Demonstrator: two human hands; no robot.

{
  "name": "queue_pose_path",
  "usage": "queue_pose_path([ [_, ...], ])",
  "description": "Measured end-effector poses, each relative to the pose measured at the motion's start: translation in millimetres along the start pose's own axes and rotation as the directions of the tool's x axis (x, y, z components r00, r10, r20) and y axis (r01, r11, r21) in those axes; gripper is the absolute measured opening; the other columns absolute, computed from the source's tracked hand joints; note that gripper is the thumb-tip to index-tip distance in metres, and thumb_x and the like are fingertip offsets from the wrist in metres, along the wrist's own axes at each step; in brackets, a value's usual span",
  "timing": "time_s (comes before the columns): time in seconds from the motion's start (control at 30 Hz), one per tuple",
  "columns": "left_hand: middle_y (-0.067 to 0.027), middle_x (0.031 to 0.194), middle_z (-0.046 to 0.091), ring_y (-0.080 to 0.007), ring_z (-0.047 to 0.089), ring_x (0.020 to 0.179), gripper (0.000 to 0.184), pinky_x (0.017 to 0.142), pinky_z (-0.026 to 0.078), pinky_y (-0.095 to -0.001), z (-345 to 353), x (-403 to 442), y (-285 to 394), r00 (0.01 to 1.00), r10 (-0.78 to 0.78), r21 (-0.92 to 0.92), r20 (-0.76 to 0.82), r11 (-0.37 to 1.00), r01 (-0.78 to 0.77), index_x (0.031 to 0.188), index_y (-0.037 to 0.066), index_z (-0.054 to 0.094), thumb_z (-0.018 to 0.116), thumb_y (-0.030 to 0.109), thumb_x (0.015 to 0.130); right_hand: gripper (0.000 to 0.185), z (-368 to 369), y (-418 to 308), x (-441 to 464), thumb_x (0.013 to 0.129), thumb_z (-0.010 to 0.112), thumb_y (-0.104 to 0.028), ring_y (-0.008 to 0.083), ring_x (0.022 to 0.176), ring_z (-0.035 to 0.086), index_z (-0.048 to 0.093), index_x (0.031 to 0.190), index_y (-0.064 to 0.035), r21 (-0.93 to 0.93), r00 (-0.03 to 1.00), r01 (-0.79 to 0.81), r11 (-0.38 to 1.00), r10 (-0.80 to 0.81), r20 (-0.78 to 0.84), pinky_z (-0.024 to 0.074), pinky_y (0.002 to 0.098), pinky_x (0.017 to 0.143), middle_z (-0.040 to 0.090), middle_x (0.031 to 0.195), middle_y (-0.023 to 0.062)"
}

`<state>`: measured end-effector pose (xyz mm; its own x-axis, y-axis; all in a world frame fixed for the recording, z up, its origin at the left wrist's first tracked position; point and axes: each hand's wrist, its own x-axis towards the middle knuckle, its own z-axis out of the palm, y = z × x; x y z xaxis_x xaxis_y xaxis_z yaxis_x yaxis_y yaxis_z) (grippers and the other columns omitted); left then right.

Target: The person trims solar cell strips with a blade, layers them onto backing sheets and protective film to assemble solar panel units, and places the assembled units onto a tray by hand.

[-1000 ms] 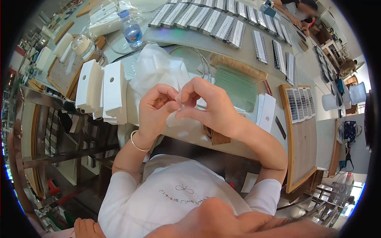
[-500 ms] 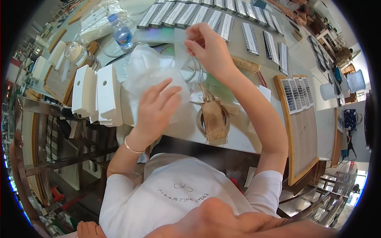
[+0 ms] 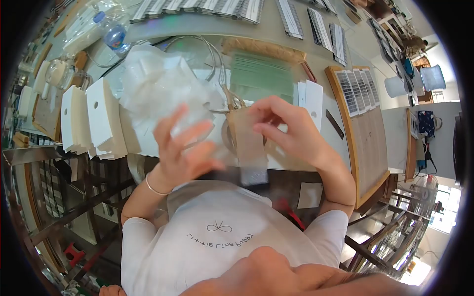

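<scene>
My right hand [image 3: 291, 126] pinches the top of a translucent strip [image 3: 251, 140], which hangs down past the table's front edge. Whether the strip is film or a flat bag I cannot tell. My left hand [image 3: 185, 145] is open, its spread fingers blurred by motion, in front of a crumpled pile of thin white sheets [image 3: 160, 91]. Behind the strip lie a brown tape-wrapped piece [image 3: 231, 118] and a roll of tape, both partly hidden. A stack of green sheets [image 3: 261, 76] lies beyond my right hand.
White card stacks with round holes [image 3: 106, 116] stand at the left. A water bottle [image 3: 114, 35] is farther back. Rows of striped strips [image 3: 229, 11] line the far side. A wood-framed board [image 3: 368, 148] leans at the right, and cables [image 3: 217, 56] cross the middle.
My right hand has come down and toward me with the translucent strip. My left hand has lowered slightly, fingers spread. The view has shifted, uncovering the green sheets.
</scene>
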<state>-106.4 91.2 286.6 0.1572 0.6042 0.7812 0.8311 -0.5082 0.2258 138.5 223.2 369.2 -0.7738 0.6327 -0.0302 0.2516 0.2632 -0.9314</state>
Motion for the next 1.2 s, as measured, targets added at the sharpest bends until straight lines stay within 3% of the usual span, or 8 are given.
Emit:
queue_pose_path([
  [0.07, 0.0022, 0.132, 0.065, -0.0281, 0.056, 0.123, 0.027, 0.087, 0.042, -0.0412, 13.9, -7.6, 23.5, 0.990, 0.137, -0.021, -0.034, 0.990, -0.138, 0.100, 0.022, 0.067, 0.074, 0.047, 0.092, 0.029, -0.2, 13.2, 6.7, 0.092, 0.072, -0.007, 0.0201, 0.088, 0.067, 0.061, 0.119, -0.0019, -0.141, 0.999, -0.040, 0.989, 0.038, -0.017, 0.0545, 0.0333, 0.079, 0.069, 0.099, 0.0087],
  [0.13, 0.0062, 0.122, 0.067, -0.0175, 0.057, 0.108, 0.020, 0.081, 0.041, -0.0333, 31.3, -13.2, 41.2, 0.965, 0.250, 0.042, -0.078, 0.968, -0.247, 0.105, 0.025, 0.068, 0.077, 0.032, 0.089, 0.027, 0.0, 17.1, 10.3, 0.092, 0.073, -0.008, 0.0210, 0.086, 0.067, 0.062, 0.116, -0.0020, -0.191, 0.999, -0.020, 0.981, 0.011, -0.047, 0.0541, 0.0337, 0.077, 0.068, 0.097, 0.0094],
  [0.27, 0.0084, 0.101, 0.065, -0.0138, 0.052, 0.095, 0.029, 0.074, 0.039, -0.0251, 33.9, -16.1, 49.3, 0.961, 0.275, 0.010, -0.032, 0.961, -0.275, 0.105, 0.022, 0.075, 0.079, 0.014, 0.078, 0.018, 0.2, 19.9, 15.6, 0.091, 0.074, -0.009, 0.0243, 0.082, 0.064, 0.066, 0.106, -0.0026, -0.287, 0.987, 0.041, 0.957, -0.084, -0.138, 0.0532, 0.0356, 0.074, 0.065, 0.092, 0.0103],
  [0.4, 0.0045, 0.093, 0.064, -0.0145, 0.054, 0.085, 0.027, 0.067, 0.041, -0.0264, 30.4, -2.8, 50.0, 0.972, 0.234, -0.079, -0.021, 0.969, -0.235, 0.102, 0.014, 0.076, 0.080, 0.011, 0.075, 0.013, 2.4, 38.5, 21.3, 0.091, 0.073, -0.009, 0.0265, 0.082, 0.065, 0.067, 0.101, -0.0035, -0.333, 0.971, 0.031, 0.943, -0.107, -0.213, 0.0532, 0.0359, 0.074, 0.064, 0.093, 0.0107],
  [0.47, 0.0014, 0.090, 0.063, -0.0156, 0.055, 0.079, 0.028, 0.062, 0.044, -0.0268, 28.4, 3.8, 50.3, 0.977, 0.212, -0.097, 0.020, 0.973, -0.209, 0.100, 0.008, 0.076, 0.081, 0.009, 0.073, 0.009, 5.4, 45.4, 22.8, 0.091, 0.073, -0.008, 0.0279, 0.082, 0.066, 0.068, 0.098, -0.0040, -0.456, 0.925, 0.102, 0.884, -0.253, -0.284, 0.0542, 0.0357, 0.072, 0.064, 0.096, 0.0109],
  [0.7, -0.0026, 0.089, 0.061, -0.0170, 0.061, 0.072, 0.031, 0.057, 0.047, -0.0255, 25.3, 0.3, 50.7, 0.980, 0.198, -0.151, 0.033, 0.970, -0.191, 0.101, 0.002, 0.074, 0.080, 0.003, 0.070, 0.009, 11.7, 49.4, 20.5, 0.091, 0.074, -0.006, 0.0256, 0.079, 0.067, 0.068, 0.097, -0.0041, -0.356, 0.916, 0.076, 0.932, -0.206, -0.345, 0.0560, 0.0344, 0.069, 0.064, 0.096, 0.0107],
  [0.77, -0.0053, 0.091, 0.060, -0.0179, 0.064, 0.070, 0.033, 0.055, 0.049, -0.0255, 22.1, -2.0, 52.7, 0.980, 0.194, -0.185, 0.046, 0.966, -0.183, 0.101, -0.001, 0.073, 0.077, -0.001, 0.069, 0.008, 13.1, 46.8, 17.8, 0.092, 0.072, 0.000, 0.0204, 0.083, 0.067, 0.069, 0.099, -0.0002, -0.317, 0.928, 0.047, 0.947, -0.159, -0.338, 0.0570, 0.0310, 0.073, 0.064, 0.097, 0.0100],
  [1.2, -0.0065, 0.095, 0.060, -0.0188, 0.065, 0.074, 0.034, 0.061, 0.053, -0.0268, 20.4, -6.0, 53.5, 0.977, 0.201, -0.220, 0.070, 0.958, -0.181, 0.104, -0.002, 0.073, 0.076, -0.003, 0.070, 0.014, 18.7, 47.7, 17.6, 0.090, 0.074, 0.001, 0.0202, 0.082, 0.067, 0.068, 0.102, 0.0002, -0.343, 0.924, 0.061, 0.937, -0.184, -0.336, 0.0567, 0.0305, 0.072, 0.065, 0.099, 0.0104],
])
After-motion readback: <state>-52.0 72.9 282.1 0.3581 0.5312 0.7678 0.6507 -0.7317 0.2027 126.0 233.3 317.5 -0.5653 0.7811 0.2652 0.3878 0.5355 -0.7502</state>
